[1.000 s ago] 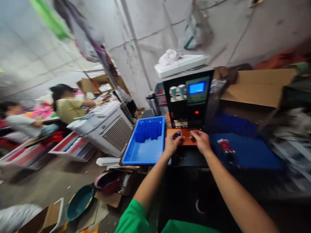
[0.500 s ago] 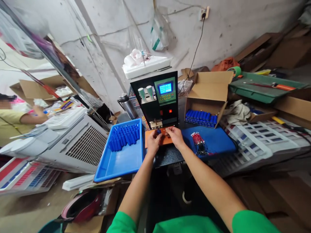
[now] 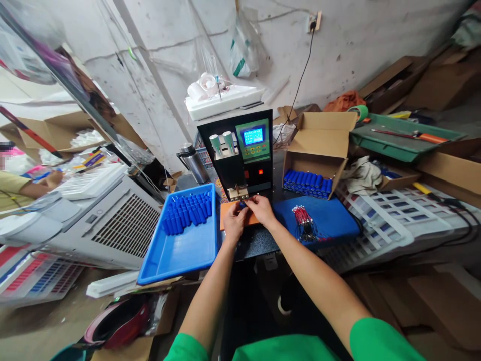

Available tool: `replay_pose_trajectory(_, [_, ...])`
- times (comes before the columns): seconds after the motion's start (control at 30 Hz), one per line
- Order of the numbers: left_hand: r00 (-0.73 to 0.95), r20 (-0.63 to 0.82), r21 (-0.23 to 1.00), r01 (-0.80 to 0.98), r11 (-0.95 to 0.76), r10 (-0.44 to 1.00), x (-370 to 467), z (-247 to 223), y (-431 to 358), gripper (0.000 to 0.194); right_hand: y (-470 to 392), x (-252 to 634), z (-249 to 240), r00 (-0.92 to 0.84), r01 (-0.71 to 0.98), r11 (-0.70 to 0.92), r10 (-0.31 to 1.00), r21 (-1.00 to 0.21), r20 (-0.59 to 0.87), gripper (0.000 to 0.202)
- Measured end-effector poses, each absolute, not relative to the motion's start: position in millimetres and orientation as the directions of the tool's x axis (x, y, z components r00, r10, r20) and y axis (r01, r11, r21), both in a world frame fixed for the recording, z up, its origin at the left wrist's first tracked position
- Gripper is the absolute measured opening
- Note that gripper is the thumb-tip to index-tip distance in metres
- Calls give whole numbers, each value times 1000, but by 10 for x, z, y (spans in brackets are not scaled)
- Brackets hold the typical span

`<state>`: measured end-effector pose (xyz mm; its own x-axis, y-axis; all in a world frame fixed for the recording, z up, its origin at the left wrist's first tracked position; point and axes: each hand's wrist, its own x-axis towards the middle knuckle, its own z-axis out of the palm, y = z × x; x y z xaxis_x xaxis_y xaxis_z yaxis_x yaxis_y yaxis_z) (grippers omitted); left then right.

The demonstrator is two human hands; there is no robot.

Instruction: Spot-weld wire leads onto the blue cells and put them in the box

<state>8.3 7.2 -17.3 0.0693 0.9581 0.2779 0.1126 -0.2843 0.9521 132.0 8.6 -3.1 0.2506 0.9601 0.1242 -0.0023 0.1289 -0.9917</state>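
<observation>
My left hand (image 3: 233, 221) is closed round a blue cylindrical battery cell (image 3: 243, 204), mostly covered by the fingers. It holds the cell just under the metal electrodes (image 3: 238, 192) of a black spot welder (image 3: 226, 175) with a lit blue screen. Right beside it, my right hand (image 3: 262, 210) has its fingers pinched together at the cell. What they grip is too small to make out. Both hands are over an orange plate (image 3: 227, 207) at the machine's foot.
At left, a blue tray (image 3: 180, 255) holds many standing blue cells. To the right, red and black wire leads (image 3: 303, 220) lie on a blue pad (image 3: 334, 215). Behind them stands an open cardboard box (image 3: 325, 130) of cells. A steel flask (image 3: 194, 163) is beside the welder. A co-worker's arm shows far left.
My right hand has moved left from the orange plate's right part to the cell, so both hands now meet below the electrodes. The view has shifted slightly.
</observation>
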Motion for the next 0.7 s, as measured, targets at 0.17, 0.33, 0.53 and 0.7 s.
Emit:
replay_pose_trajectory(0.17, [66,283,949,124,-290,957,81,-170,70,32,93,1303,-39,258,102,141,952,-985,163,22])
replay_pose_trajectory(0.33, [60,282,949,126,-287,958,83,-153,51,34,94,1289,-36,270,153,120,950,-981,159,21])
replay_pose_trajectory(0.53, [61,268,957,102,-273,961,94,-127,25,34,88,1272,-35,274,169,121,948,-978,165,21])
replay_pose_trajectory(0.7, [40,272,955,109,-275,961,96,-145,34,36,58,1280,6,279,186,112,947,-976,162,21])
